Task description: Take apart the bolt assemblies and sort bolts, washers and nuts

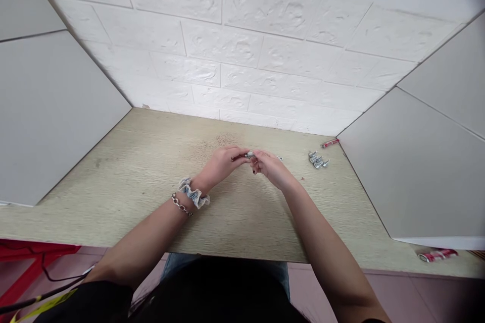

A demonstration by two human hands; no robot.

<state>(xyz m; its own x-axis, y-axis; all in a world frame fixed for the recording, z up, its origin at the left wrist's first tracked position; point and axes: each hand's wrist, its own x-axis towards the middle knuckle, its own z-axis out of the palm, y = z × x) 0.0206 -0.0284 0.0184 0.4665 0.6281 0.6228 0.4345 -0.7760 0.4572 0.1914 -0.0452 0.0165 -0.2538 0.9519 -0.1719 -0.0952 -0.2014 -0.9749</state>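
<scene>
A small silver metal bolt (249, 155) is held level just above the wooden table, between the fingertips of both hands. My left hand (223, 164) pinches its left end, with a scrunchie and a chain bracelet round the wrist. On the other end, the thumb and fingers of my right hand (271, 165) are closed, hiding part of the bolt. A small metal ring-like piece (280, 158) lies on the table just beyond my right hand. Farther right sits a little pile of similar metal bolts (318, 160).
Grey panels (56, 121) flank the wooden table (235, 217), and a white brick-pattern wall (242, 75) closes the back. One red cylinder (329, 143) lies by the right panel's back corner; another red cylinder (438, 255) is at the front right. Reddish crumbs lie behind my left hand.
</scene>
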